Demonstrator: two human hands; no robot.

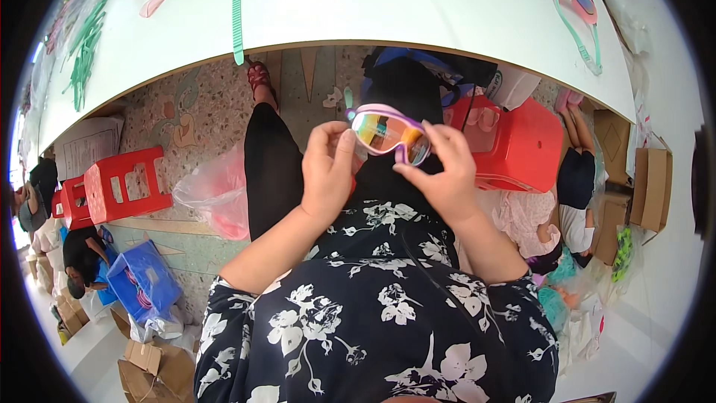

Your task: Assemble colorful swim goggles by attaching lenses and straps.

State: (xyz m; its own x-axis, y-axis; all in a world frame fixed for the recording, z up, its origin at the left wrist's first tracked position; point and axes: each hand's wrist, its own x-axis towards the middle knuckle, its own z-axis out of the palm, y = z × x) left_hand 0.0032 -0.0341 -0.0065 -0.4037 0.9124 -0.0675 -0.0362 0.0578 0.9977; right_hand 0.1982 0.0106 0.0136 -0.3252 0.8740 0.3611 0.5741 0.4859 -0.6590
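Note:
A pair of swim goggles (pixel 382 132) with a pink and purple frame and shiny orange-yellow mirrored lenses is held above my lap, just short of the table edge. My left hand (pixel 328 172) pinches the goggles' left side between thumb and fingers. At the other end, my right hand (pixel 450 168) grips the frame, its thumb below by a purple piece and its fingers over the top. A small teal part (pixel 349 104) shows at the upper left of the frame. The fingers partly cover both ends of the goggles.
On the white table (pixel 335 7) lie a teal strap (pixel 238 11), a bundle of teal straps (pixel 88 48) and another pair of goggles (pixel 580 4). Red stools (pixel 127 185) stand left, a red stool (pixel 528 145) right. A blue bin (pixel 138 276) and other people are nearby.

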